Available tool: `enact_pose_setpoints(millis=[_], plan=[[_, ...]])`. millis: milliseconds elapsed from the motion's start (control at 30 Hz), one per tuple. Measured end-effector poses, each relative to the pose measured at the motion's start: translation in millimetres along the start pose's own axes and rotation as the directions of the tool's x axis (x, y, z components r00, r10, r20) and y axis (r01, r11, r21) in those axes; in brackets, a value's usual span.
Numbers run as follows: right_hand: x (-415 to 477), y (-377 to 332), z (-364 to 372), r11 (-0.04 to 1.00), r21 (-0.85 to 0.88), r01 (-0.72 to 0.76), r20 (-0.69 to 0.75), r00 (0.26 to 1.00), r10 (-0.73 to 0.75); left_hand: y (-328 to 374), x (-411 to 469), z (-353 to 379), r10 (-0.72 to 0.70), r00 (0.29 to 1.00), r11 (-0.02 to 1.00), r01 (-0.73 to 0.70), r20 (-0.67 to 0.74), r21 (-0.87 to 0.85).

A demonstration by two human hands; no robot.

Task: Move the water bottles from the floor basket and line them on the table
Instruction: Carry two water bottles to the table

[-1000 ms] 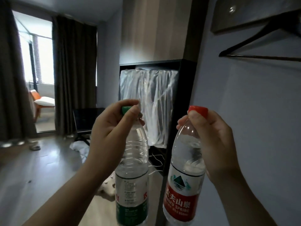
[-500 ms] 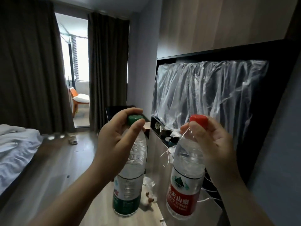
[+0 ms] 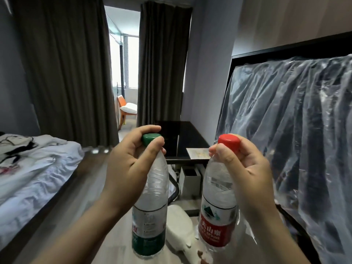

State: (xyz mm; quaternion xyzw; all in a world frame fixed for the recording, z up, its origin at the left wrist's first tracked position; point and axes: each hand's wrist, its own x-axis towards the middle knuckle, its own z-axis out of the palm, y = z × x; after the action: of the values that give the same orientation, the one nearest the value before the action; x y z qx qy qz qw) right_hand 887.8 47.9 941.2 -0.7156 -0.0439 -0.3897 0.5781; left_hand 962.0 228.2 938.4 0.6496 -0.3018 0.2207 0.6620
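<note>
Lining-up is not starting yet: the left hand is gripping the green-cap bottle and the right hand the red-cap bottle, both well short of the dark table.

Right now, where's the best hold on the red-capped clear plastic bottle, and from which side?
Probably the neck just under the red cap, from above: the red-capped clear plastic bottle hangs upright, and the wider cap stops fingers slipping. The right hand pinches it there. The crinkled thin body below looks likelier to squash.
</note>
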Motion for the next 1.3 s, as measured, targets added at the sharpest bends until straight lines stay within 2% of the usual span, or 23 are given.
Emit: enact_pose_setpoints(millis=[100, 233, 533, 733, 933, 1100, 1300], plan=[[38, 39, 34, 1.000, -0.028, 0.008, 0.011, 1.000, -0.007, -48, 36, -5, -0.017, 1.000, 1.000, 0.017, -0.014, 0.005], [93, 93, 84, 1.000, -0.008, -0.010, -0.044, 0.999, 0.010, -116, 94, -16, -0.031, 0.999, 0.999, 0.031, -0.015, -0.024], [232, 206, 189, 0.998, -0.056, -0.005, -0.161, 0.987, -0.004, -261, 248, -30, -0.025, 0.995, 0.999, 0.021, 0.092, 0.050], [321, 292, 228, 0.996, -0.088, 0.001, -0.204, 0.979, -0.019, -358, 339, -10, -0.027, 0.995, 0.999, 0.024, 0.093, 0.037], [419, 373, 254, 0.998, -0.048, -0.036, -0.205, 0.978, 0.026, -443, 427, 15, -0.052, 0.995, 0.998, 0.050, 0.081, 0.028], [490, 431, 283, 0.994, -0.086, -0.066, -0.201, 0.978, 0.048, -516, 497, 26, -0.089, 0.992, 0.996, 0.091, 0.089, -0.012], [557, 503, 332, 0.984, -0.135, -0.113, -0.261, 0.962, 0.074, -618, 573, 25, -0.107, 0.977, 0.990, 0.121, 0.186, -0.065]])
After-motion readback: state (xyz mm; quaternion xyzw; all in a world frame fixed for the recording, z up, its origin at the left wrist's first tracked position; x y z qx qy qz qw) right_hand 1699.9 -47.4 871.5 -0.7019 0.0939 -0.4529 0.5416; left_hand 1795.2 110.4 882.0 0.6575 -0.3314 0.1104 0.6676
